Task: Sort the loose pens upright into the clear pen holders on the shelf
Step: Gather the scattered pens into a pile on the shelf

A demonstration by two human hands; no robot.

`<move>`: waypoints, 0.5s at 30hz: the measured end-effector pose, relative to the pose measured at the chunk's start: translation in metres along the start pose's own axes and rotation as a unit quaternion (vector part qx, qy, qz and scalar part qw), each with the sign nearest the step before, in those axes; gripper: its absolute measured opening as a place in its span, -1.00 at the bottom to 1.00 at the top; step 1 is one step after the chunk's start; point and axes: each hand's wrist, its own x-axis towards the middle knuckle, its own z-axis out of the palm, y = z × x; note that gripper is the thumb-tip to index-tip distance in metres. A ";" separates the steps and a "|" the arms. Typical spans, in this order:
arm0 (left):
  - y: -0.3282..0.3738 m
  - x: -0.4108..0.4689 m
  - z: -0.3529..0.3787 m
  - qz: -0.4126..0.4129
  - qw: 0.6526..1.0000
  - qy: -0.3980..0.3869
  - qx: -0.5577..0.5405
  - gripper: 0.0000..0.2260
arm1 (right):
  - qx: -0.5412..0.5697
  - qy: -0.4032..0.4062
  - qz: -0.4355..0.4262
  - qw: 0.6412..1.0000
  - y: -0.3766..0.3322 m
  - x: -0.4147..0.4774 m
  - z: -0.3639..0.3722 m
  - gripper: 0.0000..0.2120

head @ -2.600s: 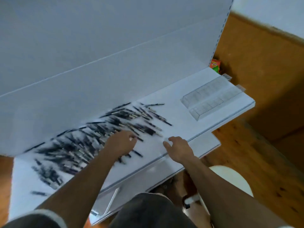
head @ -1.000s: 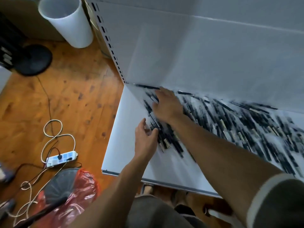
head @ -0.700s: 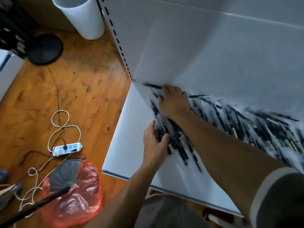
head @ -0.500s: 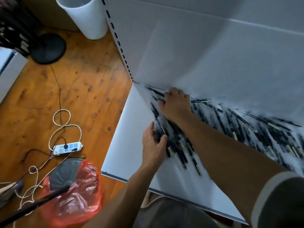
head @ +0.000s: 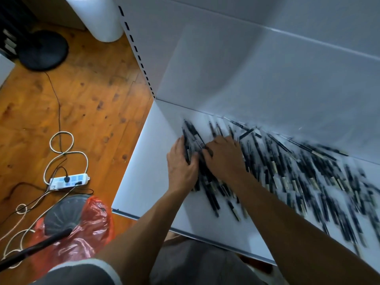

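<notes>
A wide pile of loose dark pens (head: 298, 171) lies flat across the white shelf (head: 144, 182), blurred toward the right. My two hands meet at the left end of that pile. My left hand (head: 181, 167) grips a bunch of pens (head: 190, 138) between thumb and fingers. Beside it, my right hand (head: 225, 157) lies over the pens with its fingers curled down onto the same bunch. The clear pen holders are out of view.
The shelf's white back panel (head: 267, 79) rises right behind the pile, and its front edge (head: 205, 236) runs near my body. On the wooden floor to the left are a white bin (head: 98, 17), a black round base (head: 43, 50), a power strip (head: 67, 181) with cables, and a red bag (head: 86, 229).
My view swung from the shelf's right end, where the holders stood, to its left end. My right hand slid back from the rear wall toward my left hand, gathering pens between them.
</notes>
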 end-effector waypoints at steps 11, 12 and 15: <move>0.006 -0.006 0.025 0.073 0.994 -0.061 0.052 -0.44 | 0.061 0.038 0.081 0.994 0.064 0.008 -0.014 -0.54; 0.006 -0.009 0.027 0.082 0.993 -0.066 0.058 -0.43 | 0.061 0.026 0.091 0.994 0.068 0.007 -0.013 -0.53; 0.004 -0.011 0.027 0.096 0.991 -0.058 0.070 -0.43 | 0.051 0.003 0.109 0.993 0.076 0.002 -0.015 -0.50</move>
